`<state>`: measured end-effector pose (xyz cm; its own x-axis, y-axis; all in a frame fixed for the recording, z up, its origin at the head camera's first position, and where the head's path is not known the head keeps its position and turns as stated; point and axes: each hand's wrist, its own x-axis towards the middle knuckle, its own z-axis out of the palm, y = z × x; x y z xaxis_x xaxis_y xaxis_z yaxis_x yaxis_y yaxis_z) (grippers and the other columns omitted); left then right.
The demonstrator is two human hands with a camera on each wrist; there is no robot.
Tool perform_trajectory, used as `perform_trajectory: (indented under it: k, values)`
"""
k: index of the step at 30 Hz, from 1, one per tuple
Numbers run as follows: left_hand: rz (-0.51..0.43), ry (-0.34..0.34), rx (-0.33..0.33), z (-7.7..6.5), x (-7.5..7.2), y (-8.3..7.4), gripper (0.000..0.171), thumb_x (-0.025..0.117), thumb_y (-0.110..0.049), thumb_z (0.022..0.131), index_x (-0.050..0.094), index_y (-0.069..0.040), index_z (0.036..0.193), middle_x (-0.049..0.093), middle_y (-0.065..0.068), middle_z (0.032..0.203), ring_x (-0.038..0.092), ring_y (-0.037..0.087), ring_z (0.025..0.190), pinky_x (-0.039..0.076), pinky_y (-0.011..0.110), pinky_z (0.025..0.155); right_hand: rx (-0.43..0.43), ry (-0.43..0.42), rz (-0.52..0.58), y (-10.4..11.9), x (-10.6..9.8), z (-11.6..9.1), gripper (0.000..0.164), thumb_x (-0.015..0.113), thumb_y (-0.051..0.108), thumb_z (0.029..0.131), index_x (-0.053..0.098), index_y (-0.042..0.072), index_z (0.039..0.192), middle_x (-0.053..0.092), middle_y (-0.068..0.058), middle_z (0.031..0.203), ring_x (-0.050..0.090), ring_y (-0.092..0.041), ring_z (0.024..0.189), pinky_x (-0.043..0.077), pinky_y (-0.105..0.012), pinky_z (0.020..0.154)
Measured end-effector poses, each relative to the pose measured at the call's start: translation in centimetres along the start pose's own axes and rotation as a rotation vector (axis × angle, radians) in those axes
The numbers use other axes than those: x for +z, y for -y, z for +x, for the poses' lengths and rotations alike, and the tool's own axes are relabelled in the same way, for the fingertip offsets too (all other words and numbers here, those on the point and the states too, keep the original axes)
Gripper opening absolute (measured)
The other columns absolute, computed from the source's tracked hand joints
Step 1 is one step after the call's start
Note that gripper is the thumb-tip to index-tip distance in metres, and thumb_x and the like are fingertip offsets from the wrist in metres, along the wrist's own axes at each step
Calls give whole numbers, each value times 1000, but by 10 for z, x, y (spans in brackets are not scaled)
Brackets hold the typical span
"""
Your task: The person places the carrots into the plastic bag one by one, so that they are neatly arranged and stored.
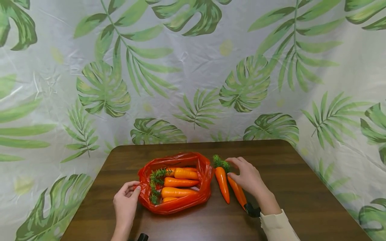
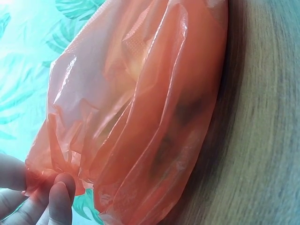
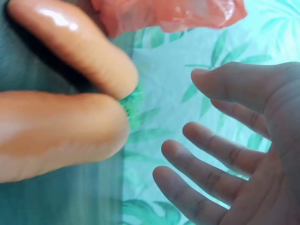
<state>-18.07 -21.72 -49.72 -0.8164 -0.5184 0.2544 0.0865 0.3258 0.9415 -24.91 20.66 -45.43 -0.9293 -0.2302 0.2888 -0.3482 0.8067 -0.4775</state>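
A red plastic bag [image 1: 208, 187] lies with its mouth wide, holding several orange carrots [image 1: 181, 182] with green tops. My left hand [image 1: 126, 199] pinches the bag's left edge; in the left wrist view its fingertips [image 2: 61, 187] gather the thin plastic. Right of the bag lie two more carrots side by side, a left carrot [image 1: 222, 185] and a right carrot [image 1: 237, 192]. Over the right carrot's upper end hovers my right hand [image 1: 248, 175], fingers spread. The right wrist view shows that hand apart from both carrots, holding nothing.
The dark wooden table [image 1: 301, 201] has rounded back corners. Behind it hangs a leaf-patterned curtain [image 1: 196, 67]. A black strap-like piece [image 1: 252, 211] shows under my right wrist, and another black piece [image 1: 143, 237] sits at the bottom edge.
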Motion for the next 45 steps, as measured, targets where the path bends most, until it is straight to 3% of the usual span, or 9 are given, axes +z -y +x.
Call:
perform_trajectory:
  k: [7,17,26,35,45]
  values:
    - [0,5,-4,-1,-1,0,11,73,-4,91,76,-7,100,72,15,93,63,11,76,49,14,65,47,38,3,-15,7,-9,50,80,22,88,62,21,135,62,-3,122,64,-30,103,54,-48,72]
    - [-14,-1,11,2,-1,0,10,74,-4,90,76,-6,100,72,14,91,64,11,72,50,16,62,116,88,-26,-32,25,-13,54,82,28,85,63,23,135,61,-4,115,56,-20,84,45,-36,60]
    - [-13,1,7,1,0,0,10,74,-4,90,76,-6,100,72,14,90,64,10,72,50,16,62,125,91,-39,-37,33,-13,57,84,31,83,62,22,135,62,-6,118,61,-28,95,51,-49,73]
    - [-5,1,5,1,-1,1,10,73,-5,91,76,-7,100,72,13,90,63,11,73,50,15,63,144,116,-7,-35,33,-14,61,84,29,82,61,16,137,62,-8,108,57,-24,85,49,-44,72]
    - [-14,-1,7,1,0,1,10,73,-4,91,76,-6,100,72,14,90,63,10,72,49,15,62,171,138,21,-33,29,-13,63,85,28,81,61,13,137,64,-12,115,60,-28,95,51,-49,80]
